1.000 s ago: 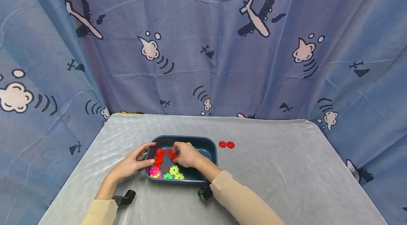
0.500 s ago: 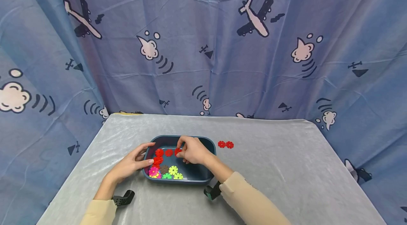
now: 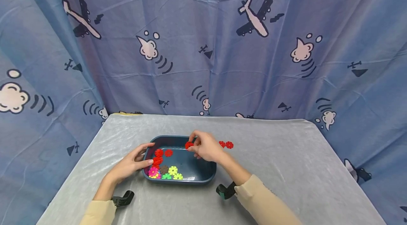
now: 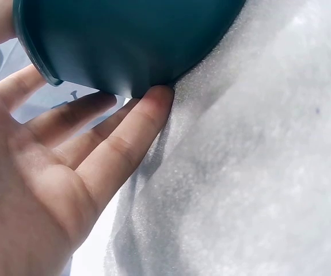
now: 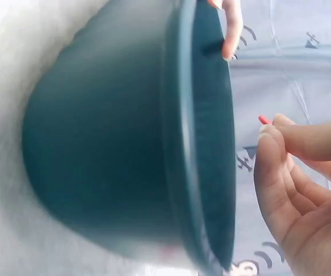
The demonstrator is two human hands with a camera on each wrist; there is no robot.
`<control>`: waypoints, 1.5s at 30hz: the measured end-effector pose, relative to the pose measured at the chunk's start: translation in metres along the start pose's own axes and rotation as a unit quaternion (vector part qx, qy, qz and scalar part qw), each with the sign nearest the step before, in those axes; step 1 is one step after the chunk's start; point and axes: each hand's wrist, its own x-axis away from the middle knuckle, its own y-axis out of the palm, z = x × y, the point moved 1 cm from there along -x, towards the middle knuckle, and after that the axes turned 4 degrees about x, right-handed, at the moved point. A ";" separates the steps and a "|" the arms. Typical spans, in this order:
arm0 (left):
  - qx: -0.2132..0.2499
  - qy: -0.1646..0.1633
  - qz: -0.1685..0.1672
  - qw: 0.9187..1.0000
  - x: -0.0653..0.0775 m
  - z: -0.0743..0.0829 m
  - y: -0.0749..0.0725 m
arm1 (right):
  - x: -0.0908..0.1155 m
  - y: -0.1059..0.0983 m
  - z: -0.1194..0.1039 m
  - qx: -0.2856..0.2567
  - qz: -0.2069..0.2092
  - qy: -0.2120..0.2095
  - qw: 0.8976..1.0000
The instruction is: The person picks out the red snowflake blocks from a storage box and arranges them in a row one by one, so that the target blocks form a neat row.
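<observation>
A dark teal tray (image 3: 190, 182) stands on the cloth-covered table, several flower-shaped plastic discs lying in its left part. Red discs (image 3: 157, 160) lie along its left side; yellow-green discs (image 3: 173, 170), a brown disc (image 3: 164, 170) and a pink disc (image 3: 153, 171) are nearer its front. My left hand (image 3: 136, 159) holds the tray's left end, thumb over the rim and other fingers against the outer wall (image 4: 125, 46). Between thumb and index finger, my right hand (image 3: 208, 147) pinches a red flower-shaped disc (image 3: 189, 145), raised over the tray's back right part. In the right wrist view only the disc's edge (image 5: 264, 120) shows.
Two red discs (image 3: 229, 144) lie side by side on the table (image 3: 279, 168), right of the tray; my right hand is close to them in the head view. A blue patterned curtain (image 3: 178, 59) hangs behind the table and along both sides.
My right hand has lifted the red disc from among the others in the tray and carried it right and up. The left hand keeps its hold on the tray's left end.
</observation>
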 end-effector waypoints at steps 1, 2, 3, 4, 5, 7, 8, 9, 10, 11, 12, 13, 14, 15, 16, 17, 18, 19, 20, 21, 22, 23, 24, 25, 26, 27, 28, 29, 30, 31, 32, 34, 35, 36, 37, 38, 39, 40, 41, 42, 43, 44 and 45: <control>-0.001 -0.001 0.000 1.000 0.000 0.000 0.000 | 0.001 -0.003 0.002 -0.003 0.003 0.002 1.000; -0.002 -0.002 0.000 1.000 0.000 0.000 0.000 | 0.003 -0.006 0.004 -0.004 0.006 0.004 1.000; -0.003 -0.002 0.000 1.000 0.000 0.000 0.000 | 0.004 -0.009 0.006 -0.006 0.010 0.006 1.000; -0.004 -0.003 0.000 1.000 0.000 0.000 0.001 | 0.005 -0.012 0.008 -0.010 0.014 0.008 1.000; -0.005 -0.004 0.001 1.000 0.000 0.000 0.001 | 0.006 -0.015 0.011 -0.016 0.018 0.010 1.000; -0.004 -0.005 0.001 1.000 0.000 0.000 0.001 | 0.008 -0.020 0.017 -0.026 0.026 0.013 0.999; -0.004 -0.005 0.002 1.000 0.000 0.001 0.001 | 0.009 -0.023 0.020 -0.030 0.030 0.016 0.999; -0.004 -0.005 0.002 1.000 0.000 0.001 0.001 | 0.009 -0.025 0.022 -0.033 0.035 0.019 0.999; -0.004 -0.006 0.003 1.000 0.000 0.001 0.001 | 0.010 -0.028 0.025 -0.037 0.038 0.023 0.998; -0.004 -0.006 0.003 1.000 0.000 0.001 0.001 | 0.011 -0.030 0.027 -0.038 0.043 0.025 0.998; -0.005 -0.006 0.003 1.000 0.001 0.001 0.001 | 0.012 -0.032 0.029 -0.037 0.048 0.028 0.998; -0.005 -0.007 0.004 1.000 0.001 0.002 0.001 | 0.013 -0.035 0.031 -0.035 0.053 0.033 0.997; -0.005 -0.007 0.004 1.000 0.001 0.002 0.001 | 0.013 -0.037 0.032 -0.034 0.058 0.036 0.997; -0.005 -0.007 0.005 1.000 0.001 0.001 0.001 | 0.014 -0.039 0.034 -0.033 0.063 0.041 0.997; -0.005 -0.007 0.005 1.000 0.002 0.001 0.000 | 0.015 -0.040 0.036 -0.031 0.067 0.043 0.996; -0.004 -0.007 0.006 1.000 0.002 0.001 0.000 | 0.015 -0.042 0.038 -0.029 0.071 0.045 0.996; -0.004 -0.007 0.007 1.000 0.002 0.001 0.000 | 0.016 -0.044 0.039 -0.027 0.074 0.047 0.996; -0.004 -0.007 0.007 1.000 0.003 0.001 -0.001 | 0.016 -0.046 0.041 -0.027 0.076 0.048 0.996; -0.004 -0.006 0.008 1.000 0.003 0.000 -0.001 | 0.017 -0.048 0.043 -0.028 0.077 0.048 0.995; -0.005 -0.006 0.009 1.000 0.003 0.000 -0.001 | 0.017 -0.050 0.044 -0.027 0.078 0.047 0.996; -0.006 -0.006 0.009 1.000 0.003 0.000 -0.001 | 0.018 -0.052 0.047 -0.026 0.078 0.045 0.996; -0.007 -0.006 0.010 1.000 0.003 0.000 -0.001 | 0.018 -0.054 0.049 -0.027 0.079 0.044 0.996; -0.008 -0.006 0.010 1.000 0.003 0.001 0.000 | 0.019 -0.056 0.052 -0.029 0.079 0.044 0.996; -0.009 -0.007 0.009 1.000 0.003 0.001 0.000 | 0.019 -0.058 0.055 -0.030 0.080 0.043 0.995; -0.009 -0.008 0.009 1.000 0.002 0.001 0.000 | 0.020 -0.060 0.058 -0.033 0.081 0.043 0.995; -0.010 -0.008 0.009 1.000 0.002 0.001 0.000 | 0.020 -0.062 0.061 -0.031 0.083 0.043 0.995; -0.010 -0.009 0.008 1.000 0.002 0.001 0.000 | 0.021 -0.064 0.065 -0.031 0.085 0.044 0.995; -0.010 -0.009 0.008 1.000 0.002 0.001 0.001 | 0.022 -0.066 0.068 -0.033 0.087 0.044 0.995; -0.010 -0.010 0.008 1.000 0.002 0.001 0.001 | 0.022 -0.068 0.072 -0.032 0.089 0.045 0.994; -0.010 -0.009 0.009 1.000 0.002 0.001 0.001 | 0.022 -0.070 0.075 -0.029 0.092 0.047 0.994; -0.011 -0.009 0.009 1.000 0.002 0.001 0.001 | 0.023 -0.072 0.078 -0.024 0.094 0.048 0.994; -0.011 -0.007 0.010 1.000 0.001 0.000 0.001 | 0.023 -0.075 0.085 -0.016 0.099 0.054 0.994; -0.010 -0.007 0.009 1.000 0.001 0.000 0.001 | 0.023 -0.077 0.088 -0.012 0.099 0.057 0.993; -0.010 -0.007 0.009 1.000 0.001 0.000 0.001 | 0.023 -0.079 0.091 -0.005 0.101 0.061 0.993; -0.009 -0.006 0.008 1.000 0.001 0.000 0.001 | 0.023 -0.080 0.094 -0.001 0.102 0.064 0.993; -0.007 -0.007 0.007 1.000 0.001 0.000 0.001 | 0.023 -0.081 0.097 0.002 0.103 0.067 0.992; -0.006 -0.007 0.006 1.000 0.001 0.000 0.000 | 0.023 -0.081 0.100 0.003 0.103 0.070 0.992; -0.004 -0.007 0.006 1.000 0.001 0.000 0.000 | 0.023 -0.082 0.103 0.005 0.102 0.071 0.992; -0.004 -0.007 0.006 1.000 0.001 0.000 0.000 | 0.023 -0.083 0.107 0.003 0.103 0.073 0.992; -0.005 -0.007 0.006 1.000 0.001 0.000 0.000 | 0.023 -0.083 0.110 0.002 0.105 0.074 0.992; -0.006 -0.007 0.007 1.000 0.001 0.000 0.000 | 0.023 -0.083 0.113 0.000 0.107 0.077 0.991; -0.006 -0.007 0.007 1.000 0.001 0.000 0.000 | 0.024 -0.084 0.117 -0.002 0.107 0.079 0.991; -0.007 -0.007 0.007 1.000 0.001 -0.001 0.000 | 0.024 -0.084 0.120 -0.003 0.108 0.082 0.991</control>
